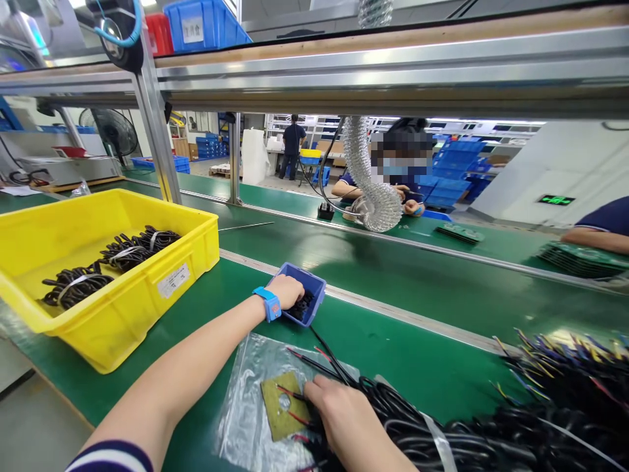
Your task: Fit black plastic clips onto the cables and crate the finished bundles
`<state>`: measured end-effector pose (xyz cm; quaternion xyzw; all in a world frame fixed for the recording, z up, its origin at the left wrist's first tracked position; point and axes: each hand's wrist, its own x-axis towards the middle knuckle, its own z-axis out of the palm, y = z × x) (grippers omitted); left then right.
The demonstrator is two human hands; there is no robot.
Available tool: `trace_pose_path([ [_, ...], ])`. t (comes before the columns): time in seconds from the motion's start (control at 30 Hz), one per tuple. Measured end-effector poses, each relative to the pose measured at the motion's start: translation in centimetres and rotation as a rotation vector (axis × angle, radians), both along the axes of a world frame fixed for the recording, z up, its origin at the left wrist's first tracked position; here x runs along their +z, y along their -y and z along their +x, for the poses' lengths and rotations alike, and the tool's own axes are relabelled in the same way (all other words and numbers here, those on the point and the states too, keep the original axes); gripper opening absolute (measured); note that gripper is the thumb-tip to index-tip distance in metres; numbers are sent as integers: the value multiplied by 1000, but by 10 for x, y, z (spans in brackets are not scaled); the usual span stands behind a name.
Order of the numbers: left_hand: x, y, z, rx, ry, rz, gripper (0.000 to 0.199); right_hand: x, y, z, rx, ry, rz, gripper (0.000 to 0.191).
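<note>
My left hand (285, 290), with a blue strap (270, 303) at the wrist, reaches into a small blue bin (315, 308) of small black parts (301, 305). Its fingers are curled closed; what they pinch, if anything, is hidden. My right hand (344, 413) is closed on black cable ends by the bundle of black cables (393, 410). Red and black wire tips stick out past its fingers, over a yellowish square plate (280, 419) with a round hole. Under the plate lies a clear plastic bag (240, 406).
A yellow crate (196, 255) with tied black cable coils (78, 286) stands at left. More cables with coloured wire ends (565, 367) pile up at right. A metal post (154, 131) and a flexible duct (381, 203) rise beyond; a co-worker (400, 164) sits opposite, near stacked circuit boards (580, 259).
</note>
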<state>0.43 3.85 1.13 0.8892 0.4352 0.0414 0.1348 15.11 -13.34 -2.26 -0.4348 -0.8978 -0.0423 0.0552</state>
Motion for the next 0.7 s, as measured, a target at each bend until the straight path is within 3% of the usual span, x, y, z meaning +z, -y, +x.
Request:
trace_pose_path([
  [0.13, 11, 10, -1, 77, 242, 13, 22, -6, -2, 3, -3, 4, -15, 19],
  [0.3, 12, 57, -28, 115, 484, -98, 27, -9, -4, 5, -31, 28, -16, 21],
  [0.47, -14, 95, -54, 67, 460, -277, 15, -12, -4, 3, -51, -1, -31, 22],
  [0.57, -23, 98, -57, 74, 419, -297, 12, -7, -3, 3, -74, 4, -37, 24],
  [0.7, -23, 97, -60, 112, 410, -267, 6, 5, -1, 5, -142, -104, -75, 23],
])
